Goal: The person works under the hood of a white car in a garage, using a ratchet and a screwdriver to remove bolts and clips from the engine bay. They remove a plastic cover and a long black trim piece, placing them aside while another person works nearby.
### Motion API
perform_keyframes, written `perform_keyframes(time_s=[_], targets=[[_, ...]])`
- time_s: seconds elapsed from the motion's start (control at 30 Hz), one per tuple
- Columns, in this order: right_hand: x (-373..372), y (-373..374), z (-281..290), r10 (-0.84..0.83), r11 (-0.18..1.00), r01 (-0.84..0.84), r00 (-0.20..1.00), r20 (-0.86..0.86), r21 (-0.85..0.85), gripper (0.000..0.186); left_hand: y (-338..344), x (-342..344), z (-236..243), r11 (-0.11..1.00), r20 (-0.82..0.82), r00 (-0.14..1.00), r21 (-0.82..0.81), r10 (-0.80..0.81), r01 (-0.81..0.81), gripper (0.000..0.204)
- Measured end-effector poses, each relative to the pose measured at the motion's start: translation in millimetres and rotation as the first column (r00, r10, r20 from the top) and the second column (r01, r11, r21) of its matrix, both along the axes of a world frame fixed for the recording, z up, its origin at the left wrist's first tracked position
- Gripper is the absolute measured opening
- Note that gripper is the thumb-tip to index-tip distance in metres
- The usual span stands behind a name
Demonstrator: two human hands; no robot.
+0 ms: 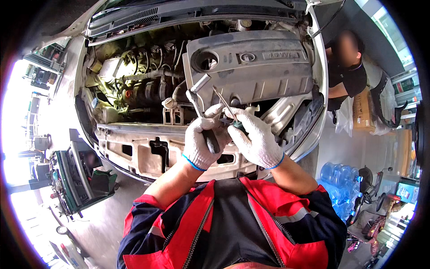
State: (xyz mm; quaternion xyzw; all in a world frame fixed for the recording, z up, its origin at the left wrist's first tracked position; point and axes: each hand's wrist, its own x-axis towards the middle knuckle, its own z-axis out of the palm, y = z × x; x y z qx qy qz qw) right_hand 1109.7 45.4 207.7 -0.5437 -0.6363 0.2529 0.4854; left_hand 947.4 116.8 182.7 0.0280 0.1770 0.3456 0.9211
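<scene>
White knit gloves with blue cuffs cover both of my hands above the car's front edge. My left hand (201, 139) is closed around a ratchet wrench (195, 103), its dark grip pointing down and a silver cylinder like a long socket at its upper end. In my right hand (255, 141) is a screwdriver (224, 101) with a dark green handle, its thin shaft slanting up to the left. The fingers of the two hands nearly meet. Behind the tools lies a grey plastic engine cover (251, 67), tilted over the engine's right part.
The exposed engine (152, 89) shows hoses and caps on the left. A pale front crossmember (134, 143) runs below it. Another person (349, 76) stands at the right fender. Water jugs (340, 184) and a cardboard box (363, 110) are at right, a dark green cart (80, 179) at left.
</scene>
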Motion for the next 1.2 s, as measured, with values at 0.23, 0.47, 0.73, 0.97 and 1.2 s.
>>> perform_keyframes(time_s=[0.23,0.47,0.73,0.97,1.2], targets=[[5.3,-4.8,1.9,0.015,0.999,-0.018,0.999,0.048,0.050,0.045,-0.7,3.0,5.4,0.999,0.025,0.999,0.026,-0.047,0.047,0.050],[5.0,-12.1,-5.2,0.062,0.997,-0.066,0.995,0.077,0.050,0.040,-5.3,-0.7,7.9,0.998,-0.047,0.997,-0.014,-0.059,0.058,0.045],[18.7,-26.2,-26.6,0.043,0.995,-0.030,0.990,0.131,-0.093,0.042,10.7,-49.7,1.6,0.985,-0.287,0.950,0.152,0.121,-0.079,0.017],[7.0,-64.1,-93.6,0.333,0.915,-0.204,0.869,0.365,-0.349,0.038,15.1,-137.6,-19.0,0.958,-0.567,0.778,0.233,0.271,-0.165,0.017],[-52.8,-43.8,-123.3,0.503,0.860,-0.372,0.737,0.451,-0.349,0.017,2.7,-126.1,-25.3,0.963,-0.705,0.681,0.271,0.200,-0.002,0.007]])
